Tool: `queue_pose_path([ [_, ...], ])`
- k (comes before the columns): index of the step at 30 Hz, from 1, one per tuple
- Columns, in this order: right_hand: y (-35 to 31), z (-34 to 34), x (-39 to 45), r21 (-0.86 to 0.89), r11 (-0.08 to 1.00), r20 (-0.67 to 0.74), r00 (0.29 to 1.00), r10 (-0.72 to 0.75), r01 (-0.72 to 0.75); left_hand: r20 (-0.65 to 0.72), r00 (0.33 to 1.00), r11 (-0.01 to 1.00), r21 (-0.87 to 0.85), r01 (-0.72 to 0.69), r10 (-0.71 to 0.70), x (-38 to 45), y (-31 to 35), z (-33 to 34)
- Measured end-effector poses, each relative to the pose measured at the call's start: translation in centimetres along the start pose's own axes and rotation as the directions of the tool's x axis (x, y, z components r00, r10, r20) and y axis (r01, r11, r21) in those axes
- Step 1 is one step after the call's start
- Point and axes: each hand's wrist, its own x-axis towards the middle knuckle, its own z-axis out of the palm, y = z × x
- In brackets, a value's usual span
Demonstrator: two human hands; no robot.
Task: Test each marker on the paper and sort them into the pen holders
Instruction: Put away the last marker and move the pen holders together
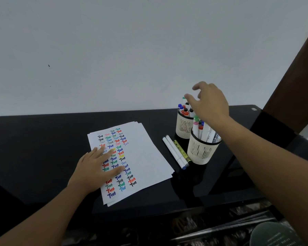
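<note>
A stack of white paper [146, 153] lies on the black table, covered with rows of the word "Test" in many colours. My left hand [96, 166] rests flat on it with fingers spread. Two cream pen holders stand to the right: the far holder [183, 127] and the near holder [201, 152], both holding several markers. My right hand [209, 102] hovers over the far holder with relaxed fingers and holds nothing. Between the paper and the holders lie two white markers [174, 151] and a yellow marker [182, 151].
The black glossy table [43, 148] runs along a white wall. A dark brown post [295, 82] rises at the right edge. Below the table's front edge a lower shelf [220, 226] holds cluttered items.
</note>
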Motion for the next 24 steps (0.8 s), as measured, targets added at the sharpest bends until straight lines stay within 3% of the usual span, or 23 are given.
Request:
queue_pose_path([
  [5,-4.2,-1.1,-3.4,0.119,0.983,-0.109,0.985,-0.13,0.143,0.0,1.0,1.0,-0.004,0.001,-0.001,0.0,0.0,0.1],
  [8,-6.2,0.2,-6.2,0.222,0.96,-0.039,0.985,-0.168,0.172,-0.016,1.0,1.0,-0.016,-0.008,0.007,0.0,0.0,0.1],
  [10,-6.5,2.3,-7.7,0.275,0.951,0.079,0.982,-0.169,0.141,-0.018,1.0,1.0,-0.022,-0.008,0.008,-0.1,0.0,0.0],
  [15,-4.4,7.3,-10.3,0.057,0.998,0.443,0.895,-0.056,0.034,-0.017,1.0,1.0,-0.019,-0.012,0.012,-0.1,0.0,0.0],
  [19,-2.9,9.3,-11.0,-0.202,0.974,0.514,0.857,0.02,0.098,-0.014,1.0,1.0,-0.012,-0.014,0.013,0.0,-0.1,0.1],
  [24,-2.5,10.7,-10.6,-0.26,0.961,0.586,0.806,0.079,0.095,-0.013,1.0,1.0,-0.008,-0.014,0.014,0.0,-0.1,0.1],
])
